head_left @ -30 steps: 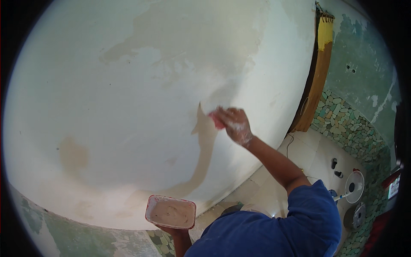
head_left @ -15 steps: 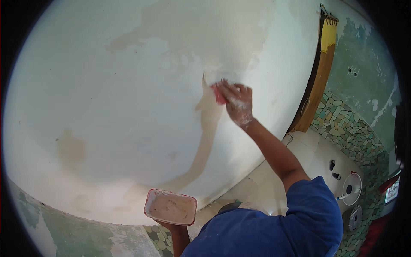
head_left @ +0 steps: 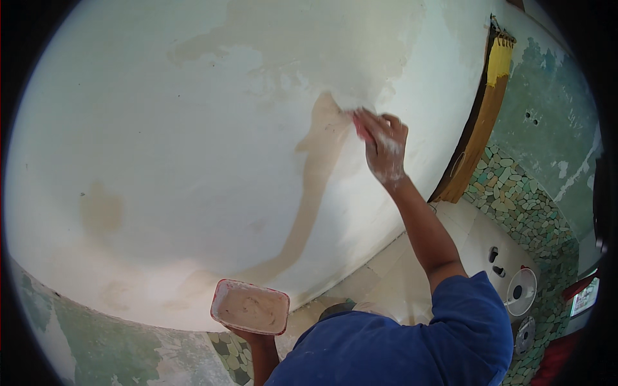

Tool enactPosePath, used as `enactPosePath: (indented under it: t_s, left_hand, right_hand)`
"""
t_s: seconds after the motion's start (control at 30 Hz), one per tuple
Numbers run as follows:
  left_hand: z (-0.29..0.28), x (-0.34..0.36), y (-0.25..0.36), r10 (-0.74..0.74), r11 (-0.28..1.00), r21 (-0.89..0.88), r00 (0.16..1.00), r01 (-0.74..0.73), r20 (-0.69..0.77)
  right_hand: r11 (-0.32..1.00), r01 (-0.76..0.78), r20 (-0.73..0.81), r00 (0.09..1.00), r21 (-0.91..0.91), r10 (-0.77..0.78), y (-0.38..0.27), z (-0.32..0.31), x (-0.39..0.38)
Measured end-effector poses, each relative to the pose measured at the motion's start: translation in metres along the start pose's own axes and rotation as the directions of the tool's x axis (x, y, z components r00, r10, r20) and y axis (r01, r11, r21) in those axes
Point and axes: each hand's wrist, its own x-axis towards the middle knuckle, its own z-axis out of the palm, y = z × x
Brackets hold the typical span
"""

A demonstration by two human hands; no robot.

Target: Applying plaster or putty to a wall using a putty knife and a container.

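Note:
My right hand (head_left: 386, 145), smeared with white, is closed on a red putty scraper (head_left: 362, 128) held against the white wall (head_left: 212, 141). Only a small part of the scraper shows beyond my fingers. A rectangular tub (head_left: 217, 297) with a red rim is held low in front of the wall by my left hand (head_left: 248, 335). Pinkish-beige paste (head_left: 254, 310) lies in the tub, its surface uneven. Most of the left hand's fingers are hidden under the tub. My right arm's shadow (head_left: 309, 206) falls across the wall.
A brown wooden post (head_left: 477, 138) with a yellow patch borders the wall at right. Past it are a green peeling wall (head_left: 547, 106) and stone cladding (head_left: 515, 193). Sandals (head_left: 494, 254) and a round white fan-like object (head_left: 522, 291) are on the pale tiled floor (head_left: 418, 276).
My right hand has moved right and slightly up along the wall with the scraper, and its shadow has shifted too. The tub stays in my left hand, a little further left in view.

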Motion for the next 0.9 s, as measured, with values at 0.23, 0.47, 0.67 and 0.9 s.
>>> enactPosePath:
  t_s: [0.23,0.47,0.67,0.9]
  left_hand:
    - [-0.025,-0.001,-0.001,-0.059,0.998,-0.039,0.994,0.056,-0.096]
    - [-0.038,-0.003,0.004,-0.028,1.000,0.011,0.997,0.029,-0.074]
    - [-0.017,0.003,-0.001,-0.077,0.997,-0.032,0.997,0.077,-0.010]
    - [-0.005,0.002,-0.002,-0.085,0.996,-0.021,0.996,0.084,-0.037]
  right_hand:
    - [0.993,0.044,0.273,0.959,0.114,-0.074,-0.010,0.037,-0.082]
    - [0.988,0.118,0.380,0.913,0.101,-0.148,0.001,0.020,-0.098]
    - [0.998,-0.038,0.111,0.993,-0.041,0.043,0.014,0.039,-0.071]
    - [0.996,-0.073,0.356,0.933,0.058,0.047,-0.026,0.040,-0.143]
